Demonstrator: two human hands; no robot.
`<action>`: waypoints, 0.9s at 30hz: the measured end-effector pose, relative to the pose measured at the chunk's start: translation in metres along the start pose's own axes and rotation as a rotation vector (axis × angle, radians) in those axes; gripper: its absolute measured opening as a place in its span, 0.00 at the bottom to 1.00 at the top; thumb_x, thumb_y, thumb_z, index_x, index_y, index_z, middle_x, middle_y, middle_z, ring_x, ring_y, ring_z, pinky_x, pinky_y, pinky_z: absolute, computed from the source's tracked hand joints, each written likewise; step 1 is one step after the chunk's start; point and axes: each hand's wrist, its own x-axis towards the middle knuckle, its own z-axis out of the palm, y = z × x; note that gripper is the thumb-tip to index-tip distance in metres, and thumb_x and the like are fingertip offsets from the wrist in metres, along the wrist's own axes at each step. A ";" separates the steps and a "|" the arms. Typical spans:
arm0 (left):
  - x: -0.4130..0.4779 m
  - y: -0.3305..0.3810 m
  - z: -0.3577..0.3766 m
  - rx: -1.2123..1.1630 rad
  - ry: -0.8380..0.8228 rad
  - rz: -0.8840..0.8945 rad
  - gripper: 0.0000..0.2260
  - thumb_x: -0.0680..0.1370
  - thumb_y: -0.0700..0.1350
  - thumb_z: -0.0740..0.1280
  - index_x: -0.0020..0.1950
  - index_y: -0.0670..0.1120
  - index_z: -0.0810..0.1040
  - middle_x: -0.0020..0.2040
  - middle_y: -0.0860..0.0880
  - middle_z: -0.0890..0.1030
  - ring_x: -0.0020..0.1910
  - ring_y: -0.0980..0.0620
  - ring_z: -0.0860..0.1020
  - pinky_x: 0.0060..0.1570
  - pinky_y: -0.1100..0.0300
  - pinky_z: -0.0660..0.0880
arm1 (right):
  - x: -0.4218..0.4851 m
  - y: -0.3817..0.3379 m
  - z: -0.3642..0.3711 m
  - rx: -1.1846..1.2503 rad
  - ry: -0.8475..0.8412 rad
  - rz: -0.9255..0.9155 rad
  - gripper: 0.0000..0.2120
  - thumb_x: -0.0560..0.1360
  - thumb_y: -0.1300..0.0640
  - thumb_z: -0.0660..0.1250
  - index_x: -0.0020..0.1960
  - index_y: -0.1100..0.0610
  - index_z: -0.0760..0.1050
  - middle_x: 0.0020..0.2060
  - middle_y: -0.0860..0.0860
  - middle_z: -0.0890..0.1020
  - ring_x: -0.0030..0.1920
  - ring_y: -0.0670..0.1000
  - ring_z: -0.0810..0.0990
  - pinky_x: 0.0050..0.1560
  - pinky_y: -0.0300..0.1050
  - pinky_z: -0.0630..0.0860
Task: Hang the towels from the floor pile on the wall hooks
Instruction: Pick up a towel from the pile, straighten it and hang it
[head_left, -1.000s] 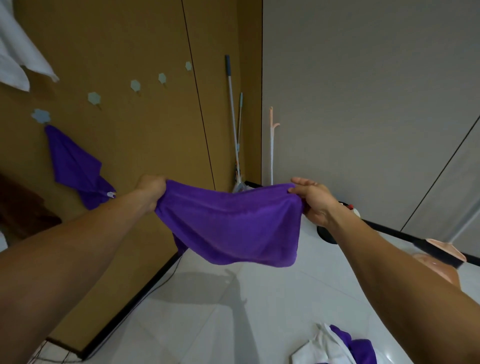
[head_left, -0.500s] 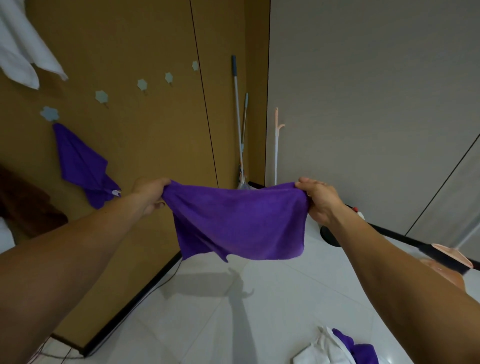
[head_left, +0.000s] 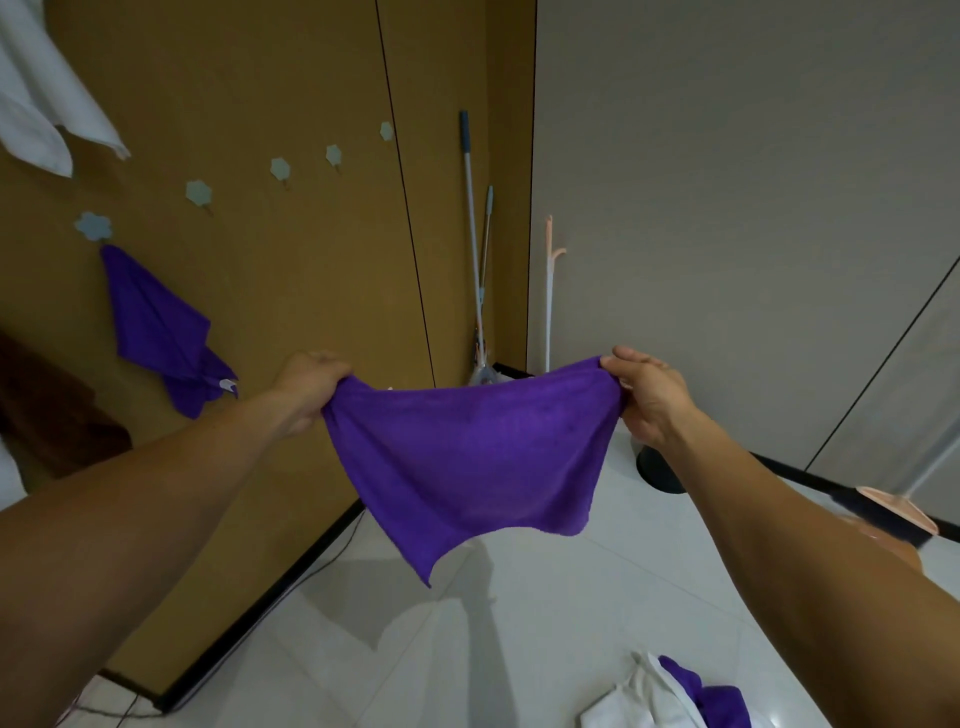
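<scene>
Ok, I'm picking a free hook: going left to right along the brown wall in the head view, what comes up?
Hook with the hung purple towel → first bare hook → second bare hook → third bare hook → fourth bare hook → mop handles.

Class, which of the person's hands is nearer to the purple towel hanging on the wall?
Left. The left hand is just right of the hung towel; the right hand is farther right, at the far corner of the held towel.

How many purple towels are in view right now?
3: the held towel between left hand and right hand; the hung towel on a wall hook; one in the floor pile, where others may lie hidden.
</scene>
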 end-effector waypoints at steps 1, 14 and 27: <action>-0.001 0.000 0.001 0.039 0.016 0.013 0.07 0.75 0.36 0.64 0.38 0.44 0.74 0.37 0.46 0.75 0.36 0.50 0.73 0.39 0.55 0.69 | 0.000 -0.001 -0.002 -0.022 -0.002 -0.009 0.20 0.71 0.68 0.72 0.62 0.61 0.75 0.52 0.57 0.80 0.49 0.52 0.80 0.52 0.46 0.79; -0.001 0.005 -0.016 0.150 -0.077 -0.297 0.03 0.72 0.46 0.68 0.43 0.48 0.76 0.40 0.50 0.76 0.38 0.52 0.71 0.37 0.59 0.65 | 0.023 0.014 0.016 -0.754 0.008 -0.128 0.07 0.79 0.60 0.64 0.43 0.53 0.75 0.40 0.52 0.78 0.38 0.48 0.74 0.34 0.41 0.69; 0.054 0.003 -0.101 0.499 -0.388 -0.179 0.11 0.65 0.40 0.79 0.45 0.48 0.84 0.39 0.54 0.85 0.39 0.57 0.81 0.34 0.66 0.74 | 0.058 0.021 0.141 -1.159 -0.475 -0.051 0.20 0.57 0.39 0.80 0.44 0.47 0.84 0.43 0.45 0.84 0.45 0.48 0.82 0.39 0.38 0.75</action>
